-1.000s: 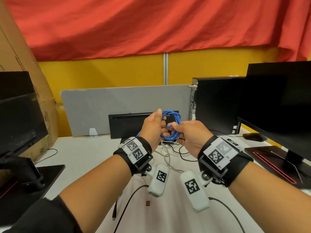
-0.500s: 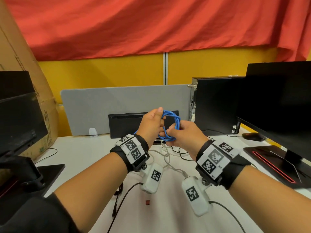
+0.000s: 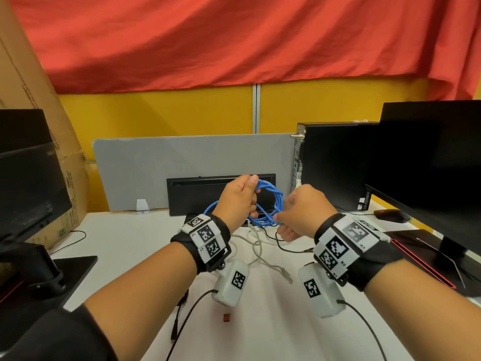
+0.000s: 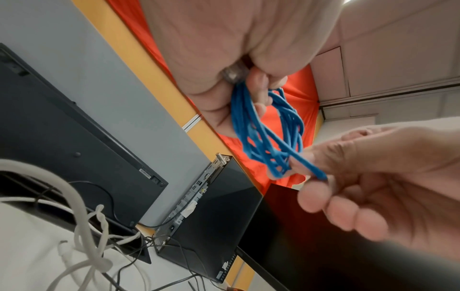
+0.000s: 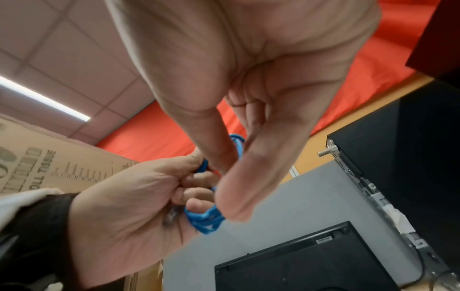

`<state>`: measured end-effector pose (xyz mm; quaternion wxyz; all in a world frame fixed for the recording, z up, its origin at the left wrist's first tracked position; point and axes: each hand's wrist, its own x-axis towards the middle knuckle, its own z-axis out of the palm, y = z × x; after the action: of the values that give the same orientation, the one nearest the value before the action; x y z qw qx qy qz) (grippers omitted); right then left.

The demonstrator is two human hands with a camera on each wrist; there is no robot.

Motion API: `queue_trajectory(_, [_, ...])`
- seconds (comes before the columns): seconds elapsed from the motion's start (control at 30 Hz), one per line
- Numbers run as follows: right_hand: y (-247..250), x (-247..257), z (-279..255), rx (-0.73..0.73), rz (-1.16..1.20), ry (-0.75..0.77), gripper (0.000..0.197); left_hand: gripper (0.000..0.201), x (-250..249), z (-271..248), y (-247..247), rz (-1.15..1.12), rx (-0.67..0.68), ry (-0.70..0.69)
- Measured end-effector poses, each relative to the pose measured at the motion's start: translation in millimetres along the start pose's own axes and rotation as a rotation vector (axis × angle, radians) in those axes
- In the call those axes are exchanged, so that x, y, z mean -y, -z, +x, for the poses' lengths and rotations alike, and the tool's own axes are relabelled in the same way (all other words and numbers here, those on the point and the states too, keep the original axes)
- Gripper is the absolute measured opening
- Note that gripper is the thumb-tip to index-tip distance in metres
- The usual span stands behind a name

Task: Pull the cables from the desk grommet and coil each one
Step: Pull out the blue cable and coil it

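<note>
A blue cable (image 3: 270, 201) hangs in a coil of several loops above the white desk (image 3: 125, 238). My left hand (image 3: 239, 199) grips the coil's upper left side, its fingers (image 4: 259, 94) curled round the blue cable (image 4: 268, 133). My right hand (image 3: 299, 209) pinches the cable's lower right part between thumb and forefinger; in the right wrist view the blue cable (image 5: 204, 218) shows between both hands. Below them, white cables (image 3: 257, 251) and black cables (image 3: 281, 243) trail over the desk from the grommet opening (image 4: 134, 248) at the back.
A black keyboard (image 3: 197, 194) leans on the grey divider (image 3: 156, 165). A black computer tower (image 3: 335, 162) and a monitor (image 3: 429, 157) stand on the right, another monitor (image 3: 28, 173) and a cardboard box (image 3: 28, 82) on the left. A small red piece (image 3: 227, 317) lies near me.
My hands have drawn apart: the right one moved right and down along the blue cable, the left one rose a little, so the coil now shows wider between them.
</note>
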<state>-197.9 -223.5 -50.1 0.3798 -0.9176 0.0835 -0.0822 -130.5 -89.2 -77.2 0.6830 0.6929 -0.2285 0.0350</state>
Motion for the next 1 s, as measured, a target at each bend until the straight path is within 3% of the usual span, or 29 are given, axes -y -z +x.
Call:
queue_trajectory(0.1, [1, -3, -2, 0.003, 0.116, -0.005, 0.005, 0.031, 1, 2, 0, 0.013, -0.003, -0.012])
queue_trajectory(0.27, [-6, -2, -11, -0.051, 0.880, -0.065, 0.031, 0.030, -4, 8, 5, -0.054, -0.045, 0.002])
queue_trajectory(0.4, [-15, -3, -12, -0.189, 1.036, -0.060, 0.034, 0.031, -6, 10, 5, -0.101, -0.041, 0.011])
queue_trajectory(0.5, [-14, -4, -10, -0.147, 1.148, -0.077, 0.025, 0.031, -3, 9, 9, -0.160, -0.017, 0.041])
queue_trajectory(0.67, [-6, -4, -3, -0.077, 1.128, -0.183, 0.012, 0.029, 4, 4, 19, -0.242, 0.066, 0.091])
queue_trajectory(0.9, [-1, -7, 2, -0.289, 0.824, -0.032, 0.015, 0.026, 3, 5, 24, -0.224, 0.238, 0.152])
queue_trajectory(1.0, [5, -11, 4, -0.250, 0.805, -0.032, 0.013, 0.024, 4, 4, 33, -0.145, 0.335, 0.189])
